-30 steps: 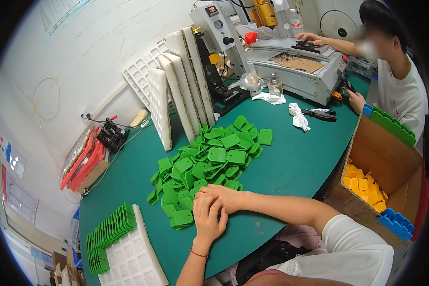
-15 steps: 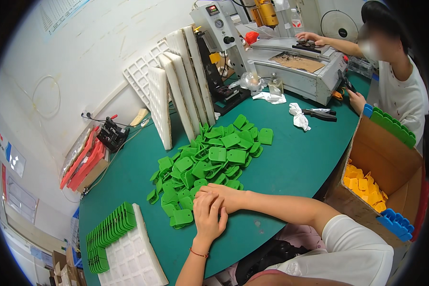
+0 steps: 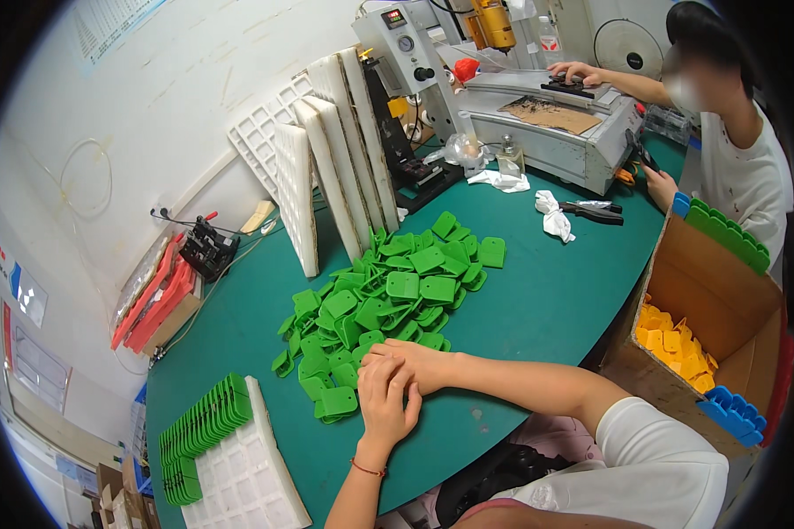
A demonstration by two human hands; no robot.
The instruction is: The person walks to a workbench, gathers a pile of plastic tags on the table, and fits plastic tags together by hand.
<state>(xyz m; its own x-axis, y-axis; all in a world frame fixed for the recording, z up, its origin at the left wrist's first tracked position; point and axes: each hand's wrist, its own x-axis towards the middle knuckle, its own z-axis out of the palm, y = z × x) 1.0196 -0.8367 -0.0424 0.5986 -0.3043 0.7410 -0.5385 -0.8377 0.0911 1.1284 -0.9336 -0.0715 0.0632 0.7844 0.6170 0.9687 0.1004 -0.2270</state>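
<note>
My left hand [image 3: 385, 401], with a thin red band at its wrist, rests across my right hand [image 3: 428, 366] at the near edge of a heap of green plastic tags [image 3: 388, 304]. The left fingers are loosely bent and a little apart, with no tag visible in them. My right hand reaches in from the right, and its fingers are hidden under the left one. Each tag is flat, with rounded corners and a small hole. To the left lies a white grid tray [image 3: 243, 472]; green tags [image 3: 205, 419] stand in rows along its far and left sides.
White grid panels [image 3: 340, 150] stand upright behind the heap. A grey press [image 3: 410, 53] and black-handled pliers [image 3: 595, 212] are farther back. At right, a cardboard box [image 3: 715, 282] holds yellow tags [image 3: 675, 344]. A co-worker [image 3: 741, 159] sits at a grey machine [image 3: 538, 132].
My hands, the heap and the tray stay as they were. Only the co-worker's hand on the grey machine has shifted slightly.
</note>
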